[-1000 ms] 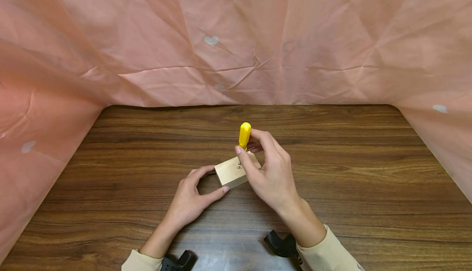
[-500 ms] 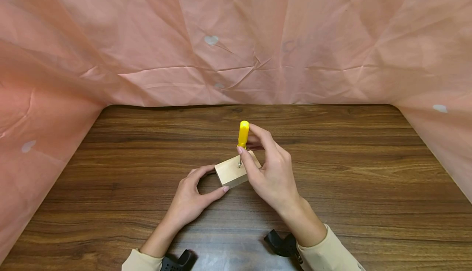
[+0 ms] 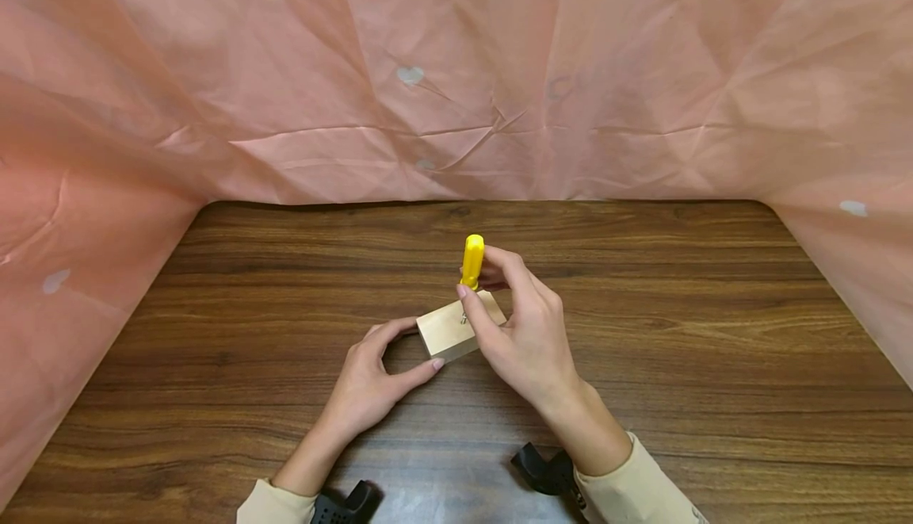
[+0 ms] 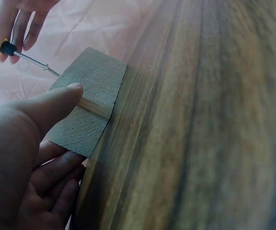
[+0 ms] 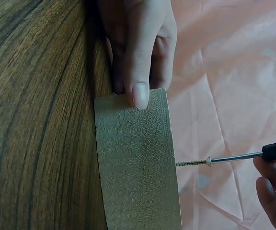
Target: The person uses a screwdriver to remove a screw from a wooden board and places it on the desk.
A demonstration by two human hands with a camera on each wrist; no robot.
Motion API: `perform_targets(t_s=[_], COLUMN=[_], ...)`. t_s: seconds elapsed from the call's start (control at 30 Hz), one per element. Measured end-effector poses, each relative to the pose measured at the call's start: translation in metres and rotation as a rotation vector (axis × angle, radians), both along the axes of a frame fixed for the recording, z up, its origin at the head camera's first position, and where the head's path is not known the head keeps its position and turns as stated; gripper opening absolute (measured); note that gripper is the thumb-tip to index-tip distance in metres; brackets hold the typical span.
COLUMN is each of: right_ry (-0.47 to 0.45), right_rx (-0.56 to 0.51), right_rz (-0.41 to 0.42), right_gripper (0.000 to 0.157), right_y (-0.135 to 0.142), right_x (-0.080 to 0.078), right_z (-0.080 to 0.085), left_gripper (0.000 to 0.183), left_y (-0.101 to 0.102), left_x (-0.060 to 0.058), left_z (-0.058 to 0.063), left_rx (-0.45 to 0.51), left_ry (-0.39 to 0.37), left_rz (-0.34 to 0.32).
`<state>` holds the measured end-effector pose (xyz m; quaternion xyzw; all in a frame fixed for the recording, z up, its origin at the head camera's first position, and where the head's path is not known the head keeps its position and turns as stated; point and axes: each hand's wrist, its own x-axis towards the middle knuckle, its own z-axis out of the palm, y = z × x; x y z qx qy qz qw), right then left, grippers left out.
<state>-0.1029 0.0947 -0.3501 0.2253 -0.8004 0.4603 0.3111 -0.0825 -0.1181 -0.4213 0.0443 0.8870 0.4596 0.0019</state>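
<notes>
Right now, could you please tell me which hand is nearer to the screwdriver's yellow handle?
Right: the right hand holds the yellow handle, while the left hand grips the wooden block below, apart from the handle.

Looks like a small curtained-off work booth, set up around a dark wood-grain desk (image 3: 713,334). Closed in by creased pink cloth (image 3: 456,143) printed with pale hearts (image 3: 410,75), hanging behind the far edge, turning at both rounded far corners and running down the left and right edges. Cannot tell whether home or workshop.
</notes>
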Motion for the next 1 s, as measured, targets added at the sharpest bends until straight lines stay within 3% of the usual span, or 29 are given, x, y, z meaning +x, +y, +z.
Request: perform_targets(t_s=[0.2,0.57,1.0], right_ry=[0.011,-0.025,-0.047], right_rx=[0.020,0.010,0.012], right_rz=[-0.010,0.031,-0.009], right_gripper=[0.038,0.019,0.019], right_y=[0.0003,-0.0005,-0.0017], right_x=[-0.0005,0.0000,0.0014], right_z=[0.0003,0.0013,0.0023], left_gripper=[0.059,0.058,0.057], left_y=[0.0001,-0.0002,-0.0005], left_x=[-0.0008,-0.0013,-0.0007], left_z=[-0.0002,-0.0002,-0.0005], left_rx=[0.006,0.003,0.006], left_ry=[0.007,0.015,0.012], left_rz=[-0.003,-0.008,-0.009])
